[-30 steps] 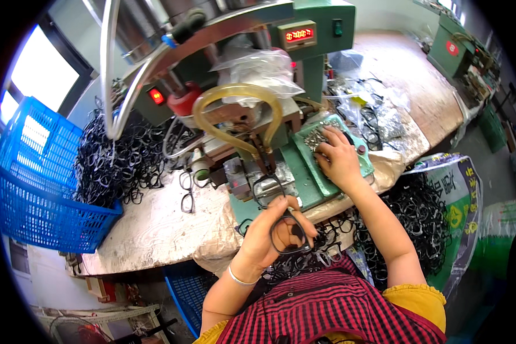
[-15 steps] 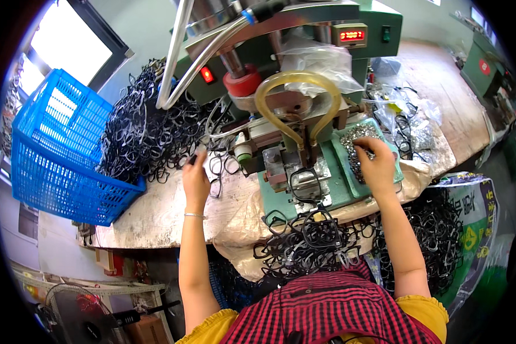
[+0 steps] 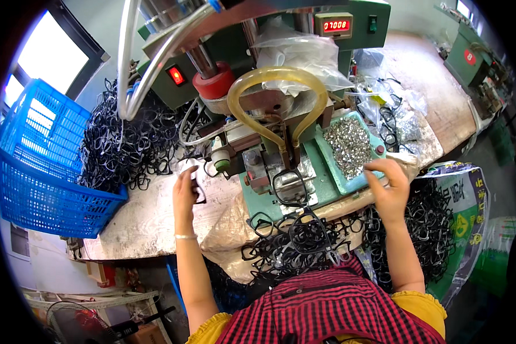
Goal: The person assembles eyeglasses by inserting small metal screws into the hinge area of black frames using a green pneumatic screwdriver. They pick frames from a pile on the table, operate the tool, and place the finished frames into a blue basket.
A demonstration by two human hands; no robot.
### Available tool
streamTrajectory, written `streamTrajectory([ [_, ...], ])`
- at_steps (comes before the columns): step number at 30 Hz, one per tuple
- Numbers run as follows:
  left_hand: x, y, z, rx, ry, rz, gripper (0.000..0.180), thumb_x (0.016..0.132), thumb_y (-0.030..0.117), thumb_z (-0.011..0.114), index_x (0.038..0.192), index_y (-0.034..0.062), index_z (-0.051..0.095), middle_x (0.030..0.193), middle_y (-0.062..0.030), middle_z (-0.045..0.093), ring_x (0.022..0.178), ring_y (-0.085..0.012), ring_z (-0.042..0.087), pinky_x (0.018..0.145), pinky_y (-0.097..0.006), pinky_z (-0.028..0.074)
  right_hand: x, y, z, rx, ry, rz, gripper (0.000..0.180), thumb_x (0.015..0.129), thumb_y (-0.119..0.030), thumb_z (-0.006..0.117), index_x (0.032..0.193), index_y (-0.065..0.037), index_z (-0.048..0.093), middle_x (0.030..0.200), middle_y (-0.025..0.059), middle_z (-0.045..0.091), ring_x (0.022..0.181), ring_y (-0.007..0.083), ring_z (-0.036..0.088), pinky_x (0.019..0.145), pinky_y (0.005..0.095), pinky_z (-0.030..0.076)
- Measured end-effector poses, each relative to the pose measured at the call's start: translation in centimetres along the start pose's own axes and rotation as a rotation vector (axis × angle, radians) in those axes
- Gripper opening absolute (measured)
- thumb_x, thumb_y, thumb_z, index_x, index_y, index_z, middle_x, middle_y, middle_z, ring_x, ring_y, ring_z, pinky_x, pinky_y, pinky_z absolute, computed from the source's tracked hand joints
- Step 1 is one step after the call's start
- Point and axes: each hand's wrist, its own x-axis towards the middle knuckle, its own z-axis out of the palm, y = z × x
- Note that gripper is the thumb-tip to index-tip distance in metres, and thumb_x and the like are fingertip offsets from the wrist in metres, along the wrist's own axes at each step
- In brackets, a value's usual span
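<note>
My left hand (image 3: 184,195) is closed on a black eyeglass frame (image 3: 200,194) over the table, left of the press. Part of that frame is hidden behind the fingers. My right hand (image 3: 391,192) has thumb and forefinger drawn together at the near right corner of a green tray (image 3: 341,184) of small shiny metal pieces (image 3: 348,148). Anything in that pinch is too small to make out. Another black eyeglass frame (image 3: 290,189) sits at the press's metal fixture (image 3: 264,166), below a looped yellowish tube (image 3: 278,73). Neither hand touches it.
A big heap of black frames (image 3: 126,135) lies beside a blue plastic basket (image 3: 40,189) on the left. More frames (image 3: 286,243) pile up near my apron (image 3: 304,309). A printed sack (image 3: 467,218) stands at right. The green press (image 3: 364,49) fills the back middle.
My right hand has come back from the metal pieces to the tray's near corner. My left hand has moved slightly down and now holds an eyeglass frame. The whole view has shifted a little.
</note>
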Motion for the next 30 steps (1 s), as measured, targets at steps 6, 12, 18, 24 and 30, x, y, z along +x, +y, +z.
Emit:
streamTrajectory([
  [6,6.4,-3.4,1.0,0.665,-0.254,-0.024,0.040,0.099,0.024,0.047,0.130,0.0082,0.064,0.083,-0.0100,0.068,0.061,-0.0202,0.061,0.061,-0.034,0.050,4.8,-5.1,7.8,0.293,-0.119,-0.193,0.013,0.075,-0.002,0.072,0.088,-0.002,0.071,0.090,0.0122,0.070,0.086,0.0283,0.067,0.079,0.0365,0.051],
  [12,1.2,-6.1,-2.9,0.780,0.031,0.144,0.038,0.101,0.032,0.052,0.107,-0.0021,0.069,0.079,-0.0192,0.070,0.072,-0.0323,0.066,0.069,-0.039,0.051,3.0,-6.1,9.4,0.533,-0.124,0.031,0.031,0.082,-0.001,0.070,0.110,0.001,0.059,0.096,0.0094,0.068,0.090,0.0165,0.067,0.083,0.0291,0.052],
  [18,-6.8,3.9,3.3,-0.353,0.120,0.675,0.027,0.106,0.024,0.050,0.107,0.0004,0.064,0.084,-0.0073,0.062,0.070,-0.0143,0.059,0.060,-0.025,0.047,3.0,-6.1,9.4,0.737,-0.166,0.138,0.040,0.084,0.001,0.069,0.121,0.004,0.053,0.098,0.0089,0.069,0.093,0.0134,0.066,0.086,0.0269,0.050],
  [24,-9.8,14.5,7.3,-0.013,-0.058,1.165,0.028,0.105,0.023,0.052,0.106,-0.0048,0.057,0.105,-0.0179,0.063,0.082,-0.0225,0.065,0.074,-0.034,0.057,3.0,-7.9,9.4,0.984,-0.257,0.307,0.046,0.085,0.002,0.069,0.127,0.004,0.049,0.098,0.0067,0.070,0.096,0.0103,0.064,0.089,0.0253,0.048],
  [30,-11.0,13.0,7.3,-0.228,-0.149,1.034,0.025,0.104,0.020,0.053,0.107,-0.0041,0.057,0.115,-0.0205,0.061,0.091,-0.0228,0.065,0.073,-0.036,0.059,1.9,-9.5,7.5,0.878,-0.289,0.248,0.046,0.089,0.001,0.063,0.133,-0.001,0.048,0.123,0.0140,0.064,0.110,0.0201,0.063,0.096,0.0278,0.047],
])
